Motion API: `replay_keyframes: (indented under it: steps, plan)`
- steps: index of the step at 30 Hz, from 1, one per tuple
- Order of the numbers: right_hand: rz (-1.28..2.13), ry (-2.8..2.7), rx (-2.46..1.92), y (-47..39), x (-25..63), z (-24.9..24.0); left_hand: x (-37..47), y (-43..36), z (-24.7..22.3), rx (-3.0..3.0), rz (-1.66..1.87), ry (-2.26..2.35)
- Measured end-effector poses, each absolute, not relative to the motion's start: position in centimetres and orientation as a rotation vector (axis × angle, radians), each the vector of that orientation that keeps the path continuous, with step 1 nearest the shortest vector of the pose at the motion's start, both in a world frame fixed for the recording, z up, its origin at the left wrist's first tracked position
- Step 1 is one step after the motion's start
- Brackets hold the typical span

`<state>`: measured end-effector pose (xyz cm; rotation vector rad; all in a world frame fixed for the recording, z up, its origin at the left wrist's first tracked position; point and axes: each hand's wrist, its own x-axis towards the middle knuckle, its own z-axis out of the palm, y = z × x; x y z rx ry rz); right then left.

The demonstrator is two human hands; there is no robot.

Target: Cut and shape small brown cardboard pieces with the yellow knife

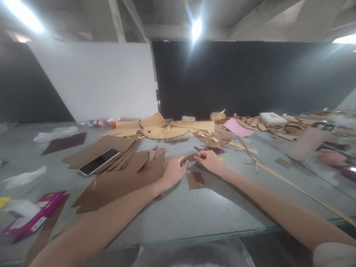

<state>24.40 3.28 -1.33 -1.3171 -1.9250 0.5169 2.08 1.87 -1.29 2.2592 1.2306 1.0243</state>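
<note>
While left hand (175, 170) and right hand (210, 161) pinch a flat brown strip (190, 158), fingertips closed, a brown rectangular sheet (195, 180) lies untouched nearer the grey bench's (172, 222) front edge.

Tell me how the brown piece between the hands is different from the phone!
The brown piece is held by the left hand and right hand; the phone lies on brown sheets. The brown piece looks small; the phone looks bigger. The brown piece is brown; the phone is mostly black with a pale edge. Both look flat.
</note>
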Motion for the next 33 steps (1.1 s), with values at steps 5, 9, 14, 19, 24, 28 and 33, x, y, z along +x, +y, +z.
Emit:
replay_keyframes:
  steps: [5,9,14,19,24,28,33]
  plan:
    - [0.252,-2.043,-1.41,4.4,23.9,-2.8,2.3,0.0,-1.2,2.768,0.91,1.245]
    - [0.164,-2.101,-1.375,5.3,23.6,-3.7,2.3,0.0,-1.8,2.871,0.688,1.15]
    - [0.12,-2.089,-1.39,5.4,23.7,-4.1,2.0,0.8,-2.4,2.9,0.615,1.113]
    - [0.04,-2.081,-1.372,5.5,24.2,-4.6,1.9,1.0,-2.5,2.91,0.56,1.114]
    - [0.033,-2.098,-1.312,5.6,24.6,-4.8,1.9,1.0,-2.4,2.878,0.564,1.131]
    - [0.057,-2.09,-1.26,5.4,24.7,-4.7,1.9,0.9,-2.1,2.88,0.568,1.135]
    - [0.117,-2.073,-1.263,4.9,24.5,-4.0,1.8,1.0,-1.7,2.92,0.619,1.072]
